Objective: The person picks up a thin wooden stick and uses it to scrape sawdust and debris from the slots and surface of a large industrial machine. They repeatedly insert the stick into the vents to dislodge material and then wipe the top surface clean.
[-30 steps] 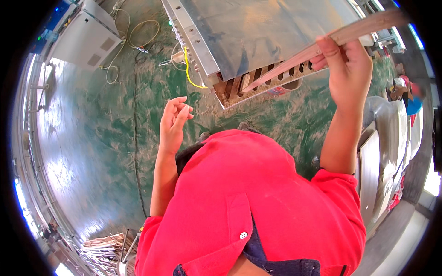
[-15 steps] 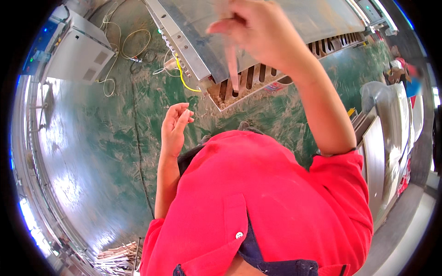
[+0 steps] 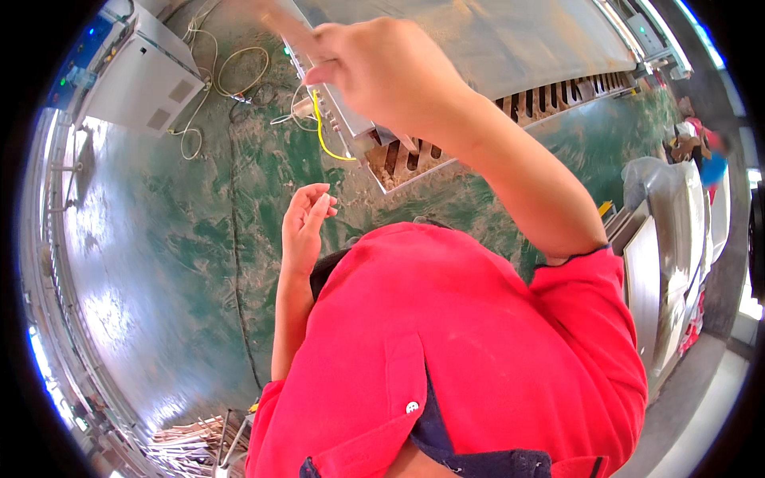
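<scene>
My right hand (image 3: 374, 68) is raised over the near left corner of a large flat-topped machine bed (image 3: 470, 48). It is closed round a thin, pale brown strip (image 3: 293, 33), probably wood. The strip's upper-left end is smeared by motion, and my hand hides its middle. Low in front of my body, over the floor, my left hand (image 3: 303, 225) hangs with fingers loosely bent and nothing in it. Below the bed's edge lies a slotted metal tray (image 3: 408, 159) with brown dust in it.
A grey cabinet (image 3: 147, 76) stands at the far left, with loose cables (image 3: 243, 72) on the dusty green floor (image 3: 159, 263). A yellow cable (image 3: 320, 131) hangs at the bed's corner. Wrapped panels (image 3: 669, 231) lean at the right. Wood scraps (image 3: 191, 446) lie at the lower left.
My right hand has swung left across the bed's corner, and the strip has gone from nearly upright to slanting up to the left. My left hand has hardly moved.
</scene>
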Available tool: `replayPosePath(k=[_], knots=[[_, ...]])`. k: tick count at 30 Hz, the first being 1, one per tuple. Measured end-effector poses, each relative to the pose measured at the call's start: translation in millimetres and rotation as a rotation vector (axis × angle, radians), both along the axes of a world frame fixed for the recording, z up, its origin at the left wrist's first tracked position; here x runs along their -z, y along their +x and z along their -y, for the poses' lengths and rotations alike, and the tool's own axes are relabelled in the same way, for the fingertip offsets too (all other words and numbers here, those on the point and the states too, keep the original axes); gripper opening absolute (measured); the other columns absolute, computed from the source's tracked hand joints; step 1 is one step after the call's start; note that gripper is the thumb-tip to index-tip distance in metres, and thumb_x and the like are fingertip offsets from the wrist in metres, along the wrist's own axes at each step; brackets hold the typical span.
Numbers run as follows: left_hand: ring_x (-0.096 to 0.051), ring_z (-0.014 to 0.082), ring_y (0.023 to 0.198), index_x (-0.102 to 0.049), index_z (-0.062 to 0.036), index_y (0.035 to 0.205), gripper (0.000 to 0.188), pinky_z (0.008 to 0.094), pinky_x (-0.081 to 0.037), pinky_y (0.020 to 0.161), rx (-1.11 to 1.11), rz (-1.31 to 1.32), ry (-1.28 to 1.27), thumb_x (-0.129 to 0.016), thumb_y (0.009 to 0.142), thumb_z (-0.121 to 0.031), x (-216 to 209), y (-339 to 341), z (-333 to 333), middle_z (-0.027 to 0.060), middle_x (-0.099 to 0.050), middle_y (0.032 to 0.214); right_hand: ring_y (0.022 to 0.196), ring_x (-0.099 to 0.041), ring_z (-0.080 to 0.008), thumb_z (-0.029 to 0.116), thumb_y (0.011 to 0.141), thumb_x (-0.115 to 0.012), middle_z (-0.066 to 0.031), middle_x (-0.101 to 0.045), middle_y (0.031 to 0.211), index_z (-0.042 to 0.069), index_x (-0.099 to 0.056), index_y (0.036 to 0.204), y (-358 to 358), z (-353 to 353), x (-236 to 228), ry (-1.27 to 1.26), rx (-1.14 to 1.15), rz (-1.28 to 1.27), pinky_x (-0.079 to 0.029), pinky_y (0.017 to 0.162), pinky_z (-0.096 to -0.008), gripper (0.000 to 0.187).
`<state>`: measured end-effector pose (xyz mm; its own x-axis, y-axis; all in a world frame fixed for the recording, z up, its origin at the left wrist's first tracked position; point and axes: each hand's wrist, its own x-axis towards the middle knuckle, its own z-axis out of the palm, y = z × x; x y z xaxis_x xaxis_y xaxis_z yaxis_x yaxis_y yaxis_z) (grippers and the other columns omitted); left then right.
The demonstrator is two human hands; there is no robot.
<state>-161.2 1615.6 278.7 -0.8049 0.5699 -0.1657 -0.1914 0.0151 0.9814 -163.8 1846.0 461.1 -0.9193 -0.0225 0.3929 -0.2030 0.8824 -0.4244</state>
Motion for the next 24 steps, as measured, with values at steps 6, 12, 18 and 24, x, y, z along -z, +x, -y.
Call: replayPosePath(k=[6,12,18,24], knots=[[-0.057,0.0102,0.087,-0.058,-0.0010,0.115,0.022,0.0256,-0.046,0.082,0.055,0.059,-0.008,-0.053,0.098,-0.013,7.1,-2.1,-3.4,0.0034,-0.061,0.098,0.063,-0.067,-0.0317,0.020,0.083,-0.065,-0.0113,-0.068,0.069,0.006,-0.064,0.085,-3.7,3.7,8.8,0.025,0.078,-0.112,-0.053,0.057,-0.0406,0.015],[-0.056,0.0101,0.092,-0.057,0.0002,0.115,0.021,0.0255,-0.046,0.082,0.101,0.084,0.017,-0.054,0.098,-0.012,3.4,-8.6,-13.8,0.0028,-0.060,0.100,0.059,-0.066,-0.0306,0.020,0.089,-0.060,-0.0111,-0.069,0.074,0.004,-0.064,0.097,-19.8,-24.5,16.5,0.034,0.175,-0.198,-0.052,0.052,-0.0426,0.018],[-0.056,0.0110,0.086,-0.059,-0.0012,0.115,0.022,0.0250,-0.045,0.080,0.058,0.118,0.036,-0.054,0.097,-0.014,17.3,-4.2,-9.7,0.0040,-0.061,0.096,0.053,-0.049,-0.0205,0.023,0.089,-0.069,-0.0161,-0.051,0.062,0.001,-0.055,0.079,24.1,-51.1,-8.3,-0.145,0.401,-0.302,-0.042,0.053,-0.0337,0.029],[-0.056,0.0111,0.087,-0.059,-0.0010,0.115,0.022,0.0251,-0.045,0.081,0.043,0.111,0.019,-0.054,0.097,-0.014,15.4,-8.5,-1.9,0.0038,-0.061,0.096,0.057,-0.058,-0.0095,0.026,0.095,-0.063,-0.0025,-0.063,0.068,0.004,-0.064,0.093,68.7,-100.1,-37.8,-0.385,0.407,-0.339,-0.043,0.051,-0.0216,0.022]])
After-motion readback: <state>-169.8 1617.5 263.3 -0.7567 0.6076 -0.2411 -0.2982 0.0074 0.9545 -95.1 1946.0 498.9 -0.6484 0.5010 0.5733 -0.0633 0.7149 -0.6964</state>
